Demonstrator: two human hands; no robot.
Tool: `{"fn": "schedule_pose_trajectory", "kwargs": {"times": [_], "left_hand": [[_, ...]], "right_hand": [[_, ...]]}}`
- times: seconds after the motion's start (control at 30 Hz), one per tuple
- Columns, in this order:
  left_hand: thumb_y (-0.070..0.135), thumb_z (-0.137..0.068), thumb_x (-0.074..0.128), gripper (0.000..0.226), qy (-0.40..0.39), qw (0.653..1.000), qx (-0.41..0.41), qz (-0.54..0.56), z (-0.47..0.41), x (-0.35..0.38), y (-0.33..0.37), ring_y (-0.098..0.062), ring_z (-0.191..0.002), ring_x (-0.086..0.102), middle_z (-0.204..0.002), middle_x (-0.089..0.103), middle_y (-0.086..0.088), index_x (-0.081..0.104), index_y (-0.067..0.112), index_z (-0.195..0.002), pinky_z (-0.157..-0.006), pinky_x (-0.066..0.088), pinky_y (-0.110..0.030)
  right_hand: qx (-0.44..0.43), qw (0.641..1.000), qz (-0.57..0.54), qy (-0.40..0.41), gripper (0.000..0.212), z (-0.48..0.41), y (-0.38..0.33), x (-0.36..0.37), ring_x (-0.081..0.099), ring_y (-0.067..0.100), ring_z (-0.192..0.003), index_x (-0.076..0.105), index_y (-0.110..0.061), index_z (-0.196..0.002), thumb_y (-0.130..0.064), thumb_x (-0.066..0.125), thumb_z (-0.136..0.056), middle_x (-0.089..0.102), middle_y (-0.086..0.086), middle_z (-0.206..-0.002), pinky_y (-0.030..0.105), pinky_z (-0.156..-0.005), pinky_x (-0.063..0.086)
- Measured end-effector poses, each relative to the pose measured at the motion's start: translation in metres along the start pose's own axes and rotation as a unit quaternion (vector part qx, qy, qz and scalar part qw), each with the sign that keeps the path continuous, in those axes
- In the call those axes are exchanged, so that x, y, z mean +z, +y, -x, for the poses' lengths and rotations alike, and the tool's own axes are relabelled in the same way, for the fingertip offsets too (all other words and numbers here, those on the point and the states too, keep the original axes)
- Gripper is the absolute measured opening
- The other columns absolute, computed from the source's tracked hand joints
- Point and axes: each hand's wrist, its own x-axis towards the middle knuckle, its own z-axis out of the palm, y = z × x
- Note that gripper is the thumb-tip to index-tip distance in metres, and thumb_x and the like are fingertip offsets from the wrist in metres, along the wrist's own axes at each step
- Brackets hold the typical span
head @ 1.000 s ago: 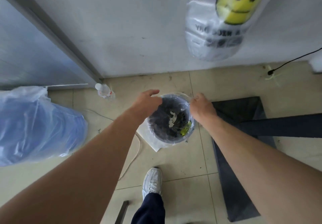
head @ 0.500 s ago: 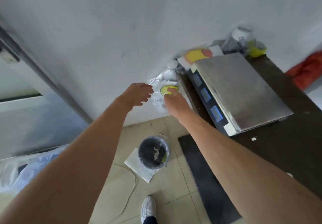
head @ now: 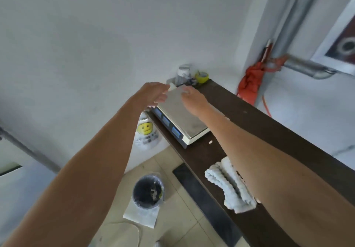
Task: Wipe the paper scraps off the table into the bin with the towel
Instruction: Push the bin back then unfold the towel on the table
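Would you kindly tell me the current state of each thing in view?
Towel: bunched on the table, no hand on it.
Bin: upright on the floor, lined, scraps inside.
Paper scrap: lying on the table beside the scale.
Left hand: open, holding nothing.
Right hand: above the scale, grip too blurred to tell.

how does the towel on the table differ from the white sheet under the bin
The towel is thick and ribbed, bunched in folds; the white sheet is thin and lies flat. The towel sits up on the dark table; the white sheet lies down on the tiled floor. Nothing rests on the towel, while the bin stands on the sheet. Both are whitish.
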Motion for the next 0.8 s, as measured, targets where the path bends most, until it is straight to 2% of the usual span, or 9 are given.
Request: {"fn": "schedule_pose_trajectory", "kwargs": {"times": [0.1,0.17,0.27,0.4,0.57,0.8], "left_hand": [[0.05,-0.096,0.062,0.035,-0.022,0.999,0.028,-0.021,0.003,0.047,0.018,-0.023,-0.101,0.071,-0.114,0.074,-0.011,0.067,0.022,-0.116,-0.093,0.051,-0.035],[0.052,-0.098,0.058,0.041,-0.044,0.997,0.041,-0.042,0.011,0.082,0.028,-0.023,-0.103,0.071,-0.112,0.074,-0.009,0.065,0.022,-0.124,-0.09,0.052,-0.034],[0.055,-0.099,0.053,0.046,-0.091,0.992,0.057,-0.069,0.021,0.133,0.041,-0.017,-0.099,0.071,-0.112,0.073,-0.004,0.064,0.019,-0.127,-0.092,0.051,-0.033],[0.058,-0.1,0.048,0.051,-0.138,0.983,0.069,-0.097,0.037,0.188,0.042,-0.015,-0.105,0.07,-0.118,0.071,-0.002,0.06,0.021,-0.133,-0.099,0.053,-0.036],[0.057,-0.101,0.048,0.053,-0.187,0.976,0.013,-0.112,0.05,0.238,0.01,-0.025,-0.114,0.066,-0.125,0.067,-0.008,0.057,0.02,-0.137,-0.105,0.049,-0.042],[0.061,-0.096,0.052,0.052,-0.215,0.969,-0.052,-0.112,0.041,0.27,-0.046,-0.018,-0.103,0.07,-0.117,0.071,-0.002,0.064,0.024,-0.13,-0.1,0.053,-0.04]], "right_hand": [[0.016,1.0,0.011,0.024,0.046,0.019,0.036,-0.037,0.045,0.031,-0.133,0.043,-0.021,-0.145,-0.028,0.034,-0.101,0.05,0.007,-0.146,0.039,-0.105,0.036],[0.035,0.999,0.005,0.039,0.046,0.032,0.061,-0.055,0.046,0.031,-0.132,0.043,-0.022,-0.145,-0.03,0.035,-0.1,0.052,0.006,-0.145,0.041,-0.105,0.038],[0.058,0.997,-0.001,0.057,0.047,0.052,0.096,-0.075,0.047,0.031,-0.131,0.044,-0.022,-0.145,-0.031,0.037,-0.1,0.053,0.006,-0.144,0.041,-0.105,0.038],[0.098,0.993,-0.032,0.057,0.05,0.084,0.14,-0.092,0.051,0.029,-0.126,0.042,-0.021,-0.144,-0.036,0.041,-0.097,0.055,0.006,-0.14,0.041,-0.102,0.04],[0.172,0.982,-0.058,0.055,0.048,0.125,0.206,-0.098,0.051,0.026,-0.125,0.045,-0.022,-0.141,-0.039,0.044,-0.096,0.055,0.003,-0.139,0.042,-0.104,0.041],[0.235,0.969,-0.069,0.012,0.049,0.15,0.271,-0.049,0.055,0.026,-0.122,0.049,-0.023,-0.14,-0.039,0.048,-0.094,0.059,0.002,-0.135,0.042,-0.103,0.042]]}}
